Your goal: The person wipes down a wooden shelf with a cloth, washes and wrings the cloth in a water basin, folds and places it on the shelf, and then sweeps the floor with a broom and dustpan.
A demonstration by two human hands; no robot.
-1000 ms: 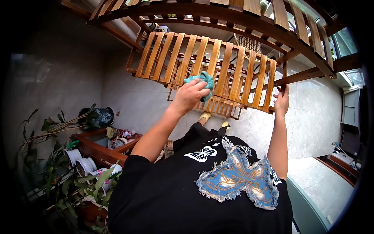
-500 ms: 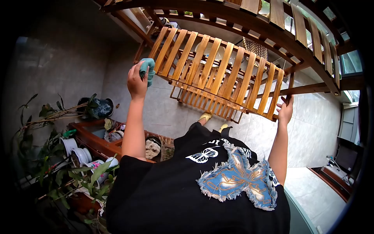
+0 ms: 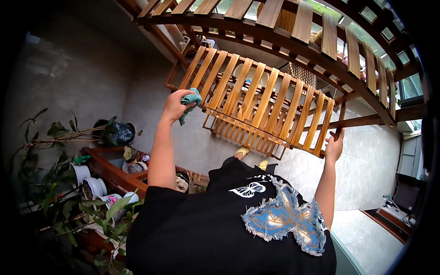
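A slatted wooden shelf (image 3: pixel 247 91) spans the space in front of me, part of a brown wooden rack. My left hand (image 3: pixel 174 106) is closed around a crumpled green cloth (image 3: pixel 192 98), which is at the shelf's front left corner, against or just beside the end slats. At the shelf's right end, my right hand (image 3: pixel 334 147) has its fingers around an upright wooden post (image 3: pixel 341 120); part of the grip is hidden.
A higher slatted tier (image 3: pixel 270 13) arches above the shelf, and lower slats show beneath it. Potted plants (image 3: pixel 114 130) and a wooden planter box (image 3: pixel 110 167) stand at the left. A low cabinet (image 3: pixel 389 220) is at the right on the tiled floor.
My left hand has shifted right and down with the cloth, along the shelf's left corner. The fingers of my right hand have drawn in on the post. The whole view has tilted slightly.
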